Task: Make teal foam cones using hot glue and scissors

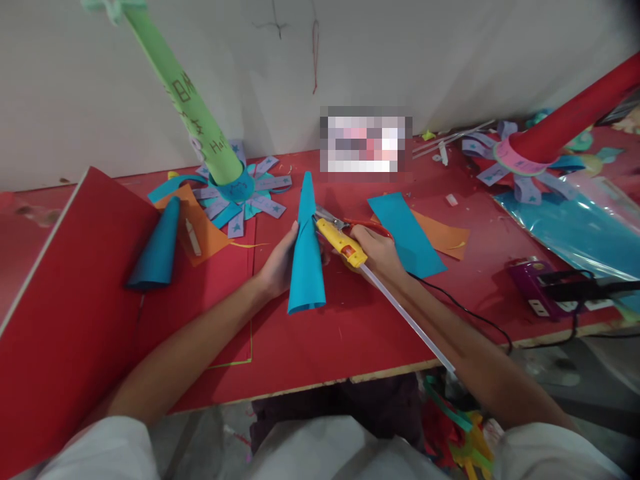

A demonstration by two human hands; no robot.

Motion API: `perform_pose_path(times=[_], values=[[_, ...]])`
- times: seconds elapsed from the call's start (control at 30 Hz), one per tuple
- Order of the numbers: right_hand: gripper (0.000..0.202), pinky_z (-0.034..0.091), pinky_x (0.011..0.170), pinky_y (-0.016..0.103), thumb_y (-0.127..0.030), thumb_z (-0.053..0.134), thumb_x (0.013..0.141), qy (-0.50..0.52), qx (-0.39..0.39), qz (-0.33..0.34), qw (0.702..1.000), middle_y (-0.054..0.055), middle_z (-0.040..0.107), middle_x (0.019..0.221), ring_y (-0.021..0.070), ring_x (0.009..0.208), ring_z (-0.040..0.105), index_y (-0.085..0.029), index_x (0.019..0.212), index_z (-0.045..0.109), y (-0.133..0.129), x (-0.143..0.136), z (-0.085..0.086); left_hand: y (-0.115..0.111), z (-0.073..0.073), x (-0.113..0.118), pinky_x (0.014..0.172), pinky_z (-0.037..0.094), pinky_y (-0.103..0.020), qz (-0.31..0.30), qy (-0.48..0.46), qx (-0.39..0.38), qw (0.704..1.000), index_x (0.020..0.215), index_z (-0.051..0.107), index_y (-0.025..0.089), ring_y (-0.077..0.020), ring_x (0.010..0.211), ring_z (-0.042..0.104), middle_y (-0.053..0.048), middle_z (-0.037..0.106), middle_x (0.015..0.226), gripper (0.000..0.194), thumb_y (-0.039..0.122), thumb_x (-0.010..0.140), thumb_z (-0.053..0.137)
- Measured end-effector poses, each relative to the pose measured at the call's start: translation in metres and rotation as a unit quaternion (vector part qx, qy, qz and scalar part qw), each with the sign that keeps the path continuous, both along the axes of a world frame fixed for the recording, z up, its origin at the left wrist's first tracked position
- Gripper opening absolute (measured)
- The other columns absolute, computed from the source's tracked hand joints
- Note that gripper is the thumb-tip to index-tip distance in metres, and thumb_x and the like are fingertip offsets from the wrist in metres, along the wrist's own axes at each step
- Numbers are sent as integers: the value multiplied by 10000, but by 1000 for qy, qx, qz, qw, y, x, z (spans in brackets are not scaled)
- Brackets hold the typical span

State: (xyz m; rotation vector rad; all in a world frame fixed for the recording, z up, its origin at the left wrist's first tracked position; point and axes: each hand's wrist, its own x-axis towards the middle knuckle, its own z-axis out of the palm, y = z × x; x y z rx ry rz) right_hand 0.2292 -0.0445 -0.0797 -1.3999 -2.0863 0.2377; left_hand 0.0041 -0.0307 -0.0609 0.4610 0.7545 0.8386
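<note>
Rolled blue paper forms a cone [307,260], its narrow end pointing away from me and its wide mouth towards me. My left hand [281,263] is wrapped round the cone's left side. A yellow hot glue gun [345,243] is in my right hand [377,257], its nozzle right at the cone's seam. From its rear sticks a long clear glue stick [407,317]. Scissors with red handles [370,225] lie against the same hand, their blades beside the nozzle; whether my fingers hold them too is partly hidden.
Another blue cone [157,250] stands at left by a large red board [75,300]. A green paper tube [190,107] and a red tube [580,113] rise from strip-petal bases. Blue paper [407,235] overlaps orange paper [445,237]. A purple power strip [537,287] sits right.
</note>
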Motion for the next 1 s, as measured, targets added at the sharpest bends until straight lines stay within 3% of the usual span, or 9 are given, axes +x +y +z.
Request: perform_pose_path(times=[0.23, 0.47, 1.0], values=[[150, 393, 645, 287, -376, 623, 1017, 9, -5, 22, 1000, 80, 743, 1057, 223, 913, 700, -229, 1040, 610, -1, -2, 5, 2, -5, -3, 594, 556, -292, -32, -3, 28, 999, 923, 682, 159, -153, 560, 632, -40, 657, 739, 532, 670, 1012, 563], [199, 360, 610, 290, -369, 635, 1004, 40, -34, 10, 999, 29, 671, 867, 180, 719, 607, -240, 892, 534, -2, -1, 3, 2, -1, -1, 528, 502, -276, -38, -21, 55, 998, 865, 642, 152, -117, 474, 546, -40, 624, 710, 532, 631, 1053, 507], [218, 307, 598, 282, -330, 632, 973, 45, -23, 24, 998, -8, 577, 744, 147, 635, 502, -236, 839, 489, -2, -2, 0, 2, 2, 1, 532, 521, -282, -24, 9, 34, 999, 917, 643, 150, -152, 497, 606, -40, 636, 698, 523, 611, 1075, 453]])
